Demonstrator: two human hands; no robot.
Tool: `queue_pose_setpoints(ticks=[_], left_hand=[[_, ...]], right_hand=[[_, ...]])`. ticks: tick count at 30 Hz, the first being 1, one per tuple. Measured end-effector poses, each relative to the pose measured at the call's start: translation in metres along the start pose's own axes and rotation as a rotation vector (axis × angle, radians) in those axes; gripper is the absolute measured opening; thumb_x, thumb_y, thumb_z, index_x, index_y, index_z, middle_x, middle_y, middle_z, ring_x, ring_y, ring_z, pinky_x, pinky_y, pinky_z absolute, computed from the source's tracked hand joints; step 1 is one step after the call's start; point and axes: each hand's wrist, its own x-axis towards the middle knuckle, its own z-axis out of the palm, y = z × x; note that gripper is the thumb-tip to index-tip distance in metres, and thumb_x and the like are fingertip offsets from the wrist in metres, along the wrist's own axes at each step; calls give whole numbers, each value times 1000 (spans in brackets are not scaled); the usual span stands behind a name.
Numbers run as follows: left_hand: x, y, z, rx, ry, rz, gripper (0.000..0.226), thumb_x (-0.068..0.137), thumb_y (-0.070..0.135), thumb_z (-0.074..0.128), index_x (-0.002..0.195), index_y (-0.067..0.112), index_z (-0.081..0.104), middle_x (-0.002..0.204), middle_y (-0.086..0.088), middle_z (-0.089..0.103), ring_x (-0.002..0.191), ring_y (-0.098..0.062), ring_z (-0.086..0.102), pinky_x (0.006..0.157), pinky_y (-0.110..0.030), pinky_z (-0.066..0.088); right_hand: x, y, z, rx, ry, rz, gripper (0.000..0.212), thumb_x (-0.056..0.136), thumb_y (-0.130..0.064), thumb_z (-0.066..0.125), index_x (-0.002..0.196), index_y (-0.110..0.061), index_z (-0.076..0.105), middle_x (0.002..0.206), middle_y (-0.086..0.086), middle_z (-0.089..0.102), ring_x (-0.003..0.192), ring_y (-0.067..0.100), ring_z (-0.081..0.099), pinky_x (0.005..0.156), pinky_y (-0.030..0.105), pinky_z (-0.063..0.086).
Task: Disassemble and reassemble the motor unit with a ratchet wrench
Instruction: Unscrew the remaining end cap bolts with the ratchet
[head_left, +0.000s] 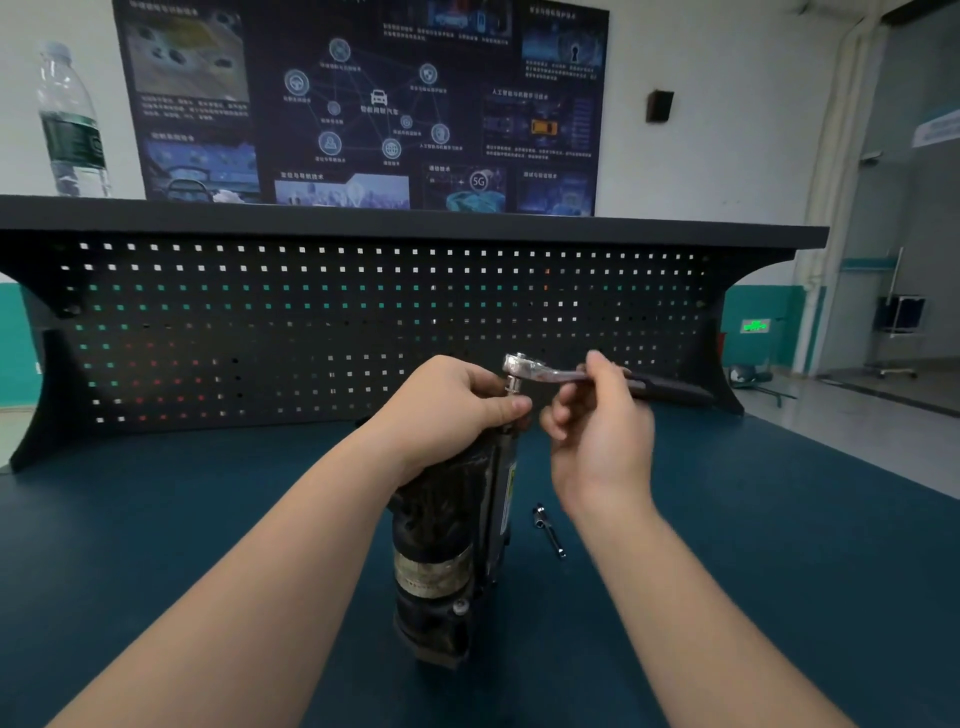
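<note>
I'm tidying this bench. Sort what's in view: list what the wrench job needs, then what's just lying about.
In use: motor unit, gripped by left hand; ratchet wrench, held by right hand.

Lying about: small metal tool piece on the table; water bottle on the shelf.

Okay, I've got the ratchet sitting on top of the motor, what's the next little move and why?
Probably swing the ratchet wrench handle through a short arc. Its head sits on a socket at the upright motor unit's top end, your right hand pinches the handle near the head, and your left hand grips the motor's top to steady it.
</note>
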Motion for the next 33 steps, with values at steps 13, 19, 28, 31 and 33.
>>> queue_pose_setpoints(ticks=[13, 19, 28, 31, 33], left_hand=[[-4, 7, 3, 246, 70, 44, 34, 98, 16, 46, 78, 12, 73, 67, 0, 60, 68, -22, 57, 65, -32, 44], [-4, 2, -2, -52, -47, 35, 13, 90, 25, 65, 86, 24, 77, 76, 13, 74, 68, 4, 63, 65, -10, 48], [2, 1, 4, -47, 56, 4, 12, 85, 32, 71, 78, 25, 78, 72, 13, 74, 70, 2, 65, 75, -26, 51], [1, 2, 5, -15, 62, -2, 13, 84, 36, 71, 82, 26, 79, 75, 9, 74, 80, -12, 70, 83, -36, 55], [0, 2, 4, -34, 22, 11, 10, 84, 35, 70, 85, 28, 78, 76, 11, 74, 77, -8, 70, 80, -31, 55]], right_hand=[[-29, 13, 15, -958, -201, -1172, 31, 88, -13, 66, 67, -3, 46, 58, 5, 45, 50, 22, 44, 46, 32, 39], [-17, -3, 9, -487, -169, -621, 26, 89, -20, 60, 65, -22, 50, 54, -6, 54, 48, 6, 50, 47, 18, 38], [9, -9, -1, 89, -117, 175, 21, 93, -13, 50, 71, -14, 51, 50, 1, 45, 39, 10, 38, 36, 20, 27], [-15, -4, -8, -482, -255, -580, 23, 92, -21, 57, 71, -28, 50, 57, 0, 53, 49, 8, 48, 47, 19, 37], [-22, -1, -14, -750, -436, -862, 16, 92, -25, 58, 78, -26, 50, 65, -3, 55, 56, 3, 51, 54, 13, 40]])
